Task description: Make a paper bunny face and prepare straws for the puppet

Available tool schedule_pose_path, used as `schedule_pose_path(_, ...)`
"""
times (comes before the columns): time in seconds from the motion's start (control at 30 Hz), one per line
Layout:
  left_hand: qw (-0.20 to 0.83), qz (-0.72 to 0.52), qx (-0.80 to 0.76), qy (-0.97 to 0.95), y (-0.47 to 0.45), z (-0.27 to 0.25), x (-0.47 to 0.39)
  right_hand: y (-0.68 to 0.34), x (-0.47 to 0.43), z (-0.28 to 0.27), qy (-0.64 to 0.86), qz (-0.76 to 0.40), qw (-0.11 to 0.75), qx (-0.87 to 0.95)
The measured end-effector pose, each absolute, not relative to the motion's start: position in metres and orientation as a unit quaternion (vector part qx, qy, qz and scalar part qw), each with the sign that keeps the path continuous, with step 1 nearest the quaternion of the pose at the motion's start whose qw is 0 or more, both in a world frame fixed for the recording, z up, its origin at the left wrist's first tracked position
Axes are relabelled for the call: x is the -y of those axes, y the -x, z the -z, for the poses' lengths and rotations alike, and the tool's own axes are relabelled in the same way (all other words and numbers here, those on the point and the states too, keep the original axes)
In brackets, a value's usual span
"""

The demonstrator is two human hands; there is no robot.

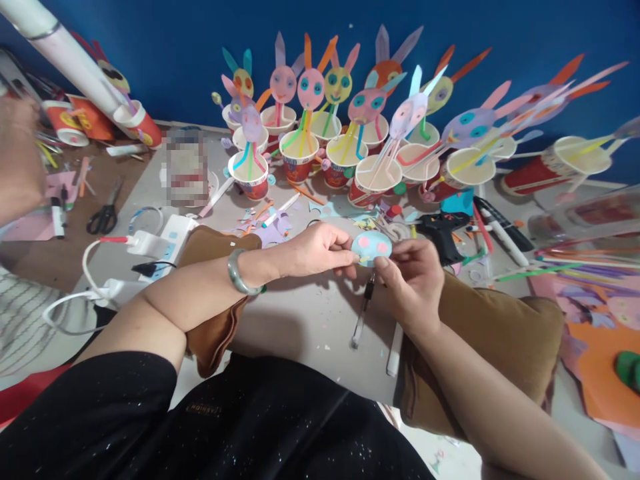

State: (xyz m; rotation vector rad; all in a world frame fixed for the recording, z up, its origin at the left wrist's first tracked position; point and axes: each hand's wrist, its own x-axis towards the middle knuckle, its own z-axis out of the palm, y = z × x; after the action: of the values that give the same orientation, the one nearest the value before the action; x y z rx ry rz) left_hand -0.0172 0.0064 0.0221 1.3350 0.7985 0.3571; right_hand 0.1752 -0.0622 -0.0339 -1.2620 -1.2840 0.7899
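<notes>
A light blue oval paper face point(371, 247) with two pink round spots is held up over the middle of the table. My left hand point(320, 250) pinches its left edge between thumb and fingers. On the other side, my right hand point(414, 277) grips the lower right edge, thumb in front. A small yellow piece shows near the left thumb; whether it is stuck on the paper I cannot tell. Just below the hands lies a pen point(365, 310) with a clear barrel. A white marker point(395, 350) rests near my right wrist.
Several paper cups point(299, 157) with paper rabbit heads on straws line the back wall. A black glue gun point(445, 233) lies right of my hands, paper scraps point(277, 227) behind. Brown cushions point(490, 347) flank me. At left are a power strip point(173, 243), scissors point(106, 210) and another person's blurred arm point(20, 160).
</notes>
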Motion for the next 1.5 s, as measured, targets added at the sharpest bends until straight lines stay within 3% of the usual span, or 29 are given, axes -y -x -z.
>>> schedule_pose_path(0.07,0.7,-0.171,-0.372,-0.585,0.016,-0.024,-0.006,-0.176,0.065,0.032,0.527,-0.188,0.567,0.605)
schedule_pose_path(0.17,0.699,-0.177,-0.384,-0.576,0.015,-0.024,-0.005,-0.179,0.07,0.031,0.505,-0.05,0.506,0.697)
schedule_pose_path(0.37,0.69,-0.173,-0.382,-0.589,0.015,-0.023,-0.003,-0.185,0.074,0.035,0.54,-0.018,0.409,0.735)
schedule_pose_path(0.6,0.687,-0.181,-0.379,-0.594,0.014,-0.022,0.0,-0.189,0.07,0.037,0.525,0.018,0.386,0.758)
schedule_pose_path(0.83,0.645,-0.203,-0.354,-0.646,0.017,-0.015,0.0,-0.184,0.061,0.033,0.419,0.188,0.435,0.775)
schedule_pose_path(1.17,0.691,-0.191,-0.351,-0.602,0.016,-0.02,0.0,-0.188,0.063,0.029,0.391,0.239,0.4,0.794)
schedule_pose_path(1.4,0.702,-0.181,-0.372,-0.579,0.013,-0.028,0.0,-0.196,0.068,0.039,0.462,0.12,0.347,0.807)
schedule_pose_path(1.5,0.697,-0.182,-0.382,-0.579,0.013,-0.029,0.0,-0.197,0.068,0.038,0.459,0.12,0.336,0.814)
